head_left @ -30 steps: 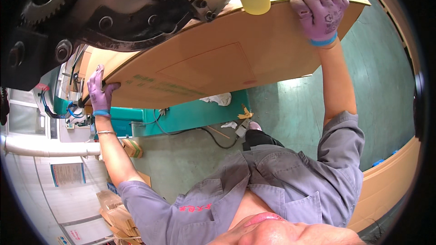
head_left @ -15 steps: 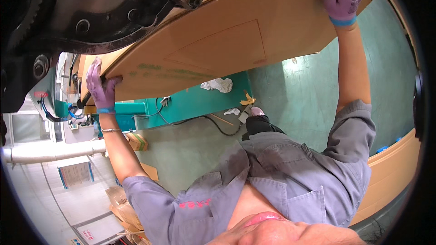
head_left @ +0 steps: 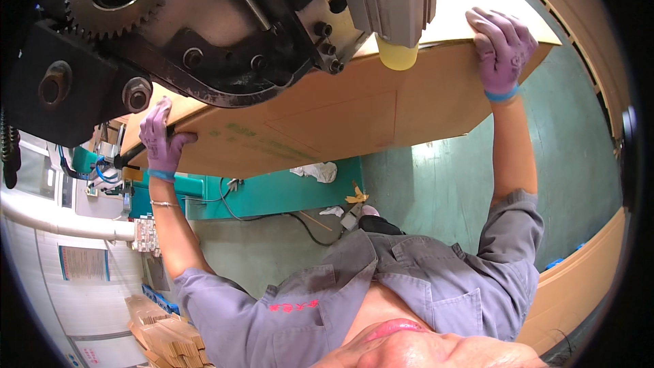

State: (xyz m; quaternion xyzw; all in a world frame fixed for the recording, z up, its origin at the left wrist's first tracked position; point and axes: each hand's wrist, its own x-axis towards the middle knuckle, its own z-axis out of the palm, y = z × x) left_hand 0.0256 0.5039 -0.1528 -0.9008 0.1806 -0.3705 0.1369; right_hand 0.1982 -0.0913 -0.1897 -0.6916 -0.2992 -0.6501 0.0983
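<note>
A large folded cardboard carton (head_left: 327,112), brown with faint green print and a thin outlined panel, spans the upper middle. My left hand (head_left: 162,142), in a purple glove with a blue cuff, grips its left edge, thumb on the near face and fingers over the top. Across at the right end, my right hand (head_left: 504,53), gloved alike, has its fingers hooked over the upper edge. A dark metal machine head (head_left: 218,41) with a gear hangs over the carton's left part. Its yellow cylindrical tip (head_left: 397,54) is close to the upper edge; contact cannot be made out.
Below the carton lies a green machine base (head_left: 272,187) with a white cloth (head_left: 320,172) on it. A black cable (head_left: 300,221) crosses the floor. Cardboard pieces (head_left: 170,341) are piled lower left; more cardboard sheets (head_left: 579,279) stand at right. A white pipe (head_left: 68,218) runs along the left.
The view has shifted, so more of the machine head shows and it sits lower in the picture. Both hands keep their hold at the same places on the carton.
</note>
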